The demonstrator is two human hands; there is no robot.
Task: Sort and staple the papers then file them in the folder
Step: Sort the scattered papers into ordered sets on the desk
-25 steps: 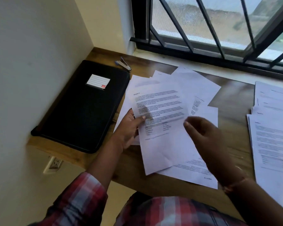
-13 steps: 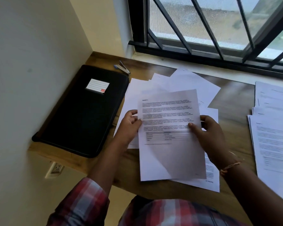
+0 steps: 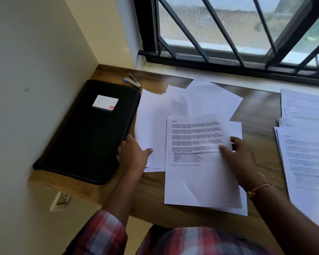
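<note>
A printed sheet (image 3: 197, 173) with text and a small table lies over a loose spread of white papers (image 3: 201, 100) in the middle of the wooden desk (image 3: 256, 111). My right hand (image 3: 238, 159) pinches that sheet at its right edge, thumb on top. My left hand (image 3: 133, 155) rests on a blank sheet (image 3: 151, 126) at the left of the spread, thumb pressed on it. A closed black folder (image 3: 88, 133) with a white label lies at the left. A small stapler (image 3: 133, 82) sits just behind the folder.
A second pile of printed pages (image 3: 306, 140) lies at the desk's right end. A wall runs along the left and a barred window (image 3: 238, 34) along the back. A wall socket (image 3: 62, 198) sits below the desk's front edge.
My left hand has let go of the printed sheet and moved left onto the blank sheet. My right hand has carried the printed sheet right and nearer to me.
</note>
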